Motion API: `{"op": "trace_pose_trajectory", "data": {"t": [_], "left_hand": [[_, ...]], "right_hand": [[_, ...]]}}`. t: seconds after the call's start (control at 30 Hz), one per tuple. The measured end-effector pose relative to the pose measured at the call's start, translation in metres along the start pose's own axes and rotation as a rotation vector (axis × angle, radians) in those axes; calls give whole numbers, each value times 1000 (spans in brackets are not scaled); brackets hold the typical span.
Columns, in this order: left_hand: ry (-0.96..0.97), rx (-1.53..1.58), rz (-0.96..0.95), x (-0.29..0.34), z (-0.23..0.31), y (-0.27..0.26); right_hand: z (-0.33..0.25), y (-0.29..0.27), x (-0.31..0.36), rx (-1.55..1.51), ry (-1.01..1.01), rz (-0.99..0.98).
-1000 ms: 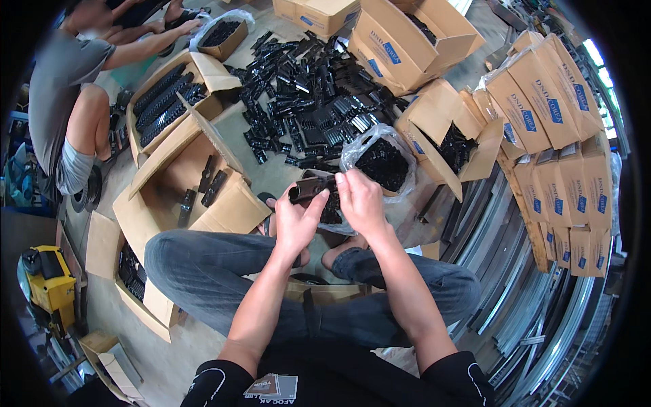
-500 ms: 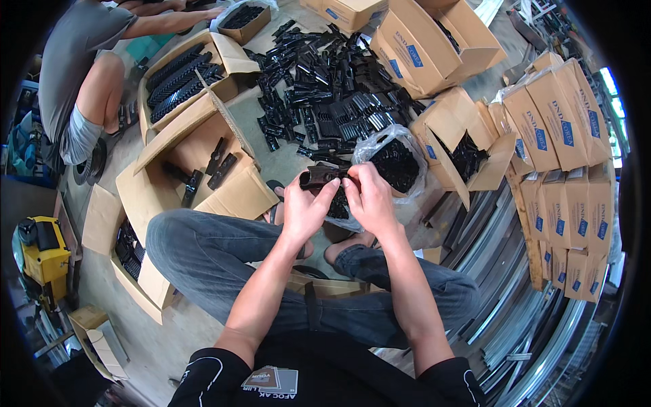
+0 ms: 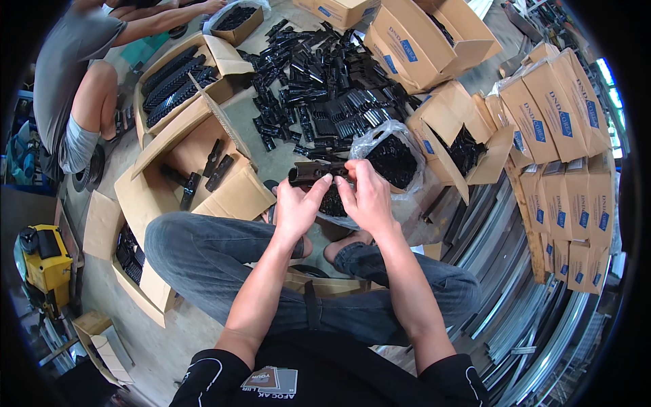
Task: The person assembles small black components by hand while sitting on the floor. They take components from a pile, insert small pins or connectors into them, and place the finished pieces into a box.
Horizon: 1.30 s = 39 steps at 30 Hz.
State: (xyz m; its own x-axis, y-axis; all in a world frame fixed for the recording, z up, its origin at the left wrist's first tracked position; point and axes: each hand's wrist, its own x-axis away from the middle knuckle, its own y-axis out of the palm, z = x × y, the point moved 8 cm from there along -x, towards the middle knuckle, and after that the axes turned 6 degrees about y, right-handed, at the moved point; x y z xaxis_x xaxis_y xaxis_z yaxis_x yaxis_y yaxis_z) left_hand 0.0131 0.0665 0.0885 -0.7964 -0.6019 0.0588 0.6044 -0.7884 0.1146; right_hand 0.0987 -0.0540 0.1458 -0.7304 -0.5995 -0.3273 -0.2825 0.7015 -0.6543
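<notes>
A black tubular part (image 3: 306,174) lies crosswise between my hands, its hollow end pointing left. My left hand (image 3: 296,205) is wrapped round the tube from below, thumb along its near side. My right hand (image 3: 367,198) pinches at the right end of the same part; whether a smaller piece sits between those fingers cannot be seen. Just beyond and below the hands is a clear plastic bag (image 3: 415,178) of small black parts (image 3: 392,161). More small black pieces (image 3: 331,201) show beneath my hands.
Beyond lies a heap of black parts (image 3: 319,81). An open carton (image 3: 237,197) with several tubes stands left, another carton (image 3: 498,152) right. Stacked cartons (image 3: 536,129) and long metal profiles (image 3: 488,285) line the right. A co-worker (image 3: 74,81) crouches far left.
The tubular part and both hands have shifted slightly left, and the tube has turned a little. The whole view has moved slightly too. Both hands keep their hold.
</notes>
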Motion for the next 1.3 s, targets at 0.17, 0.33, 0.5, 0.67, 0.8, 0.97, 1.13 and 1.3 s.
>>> {"op": "trace_pose_trajectory", "data": {"t": [0.17,0.33,0.5,0.67,0.8,0.97,1.13,1.3], "left_hand": [[-39,-77,-78,2,1,6],[-49,-55,-92,1,-2,7],[-50,22,-59,2,-3,7],[-78,45,-109,1,-6,7],[-88,99,-117,3,0,11],[-97,150,-103,2,-2,11],[-108,169,-90,4,1,11],[-97,167,-109,2,-1,7]], "right_hand": [[5,-2,-1,40,-7,-21],[-4,-9,-2,-53,-41,-3],[3,-4,-1,85,8,-48],[0,-13,-3,-33,-9,33],[1,-7,-2,57,-6,-42],[-1,-14,-2,-45,-61,42],[5,-8,0,-1,26,-52],[-1,-7,2,34,-78,-53]]}}
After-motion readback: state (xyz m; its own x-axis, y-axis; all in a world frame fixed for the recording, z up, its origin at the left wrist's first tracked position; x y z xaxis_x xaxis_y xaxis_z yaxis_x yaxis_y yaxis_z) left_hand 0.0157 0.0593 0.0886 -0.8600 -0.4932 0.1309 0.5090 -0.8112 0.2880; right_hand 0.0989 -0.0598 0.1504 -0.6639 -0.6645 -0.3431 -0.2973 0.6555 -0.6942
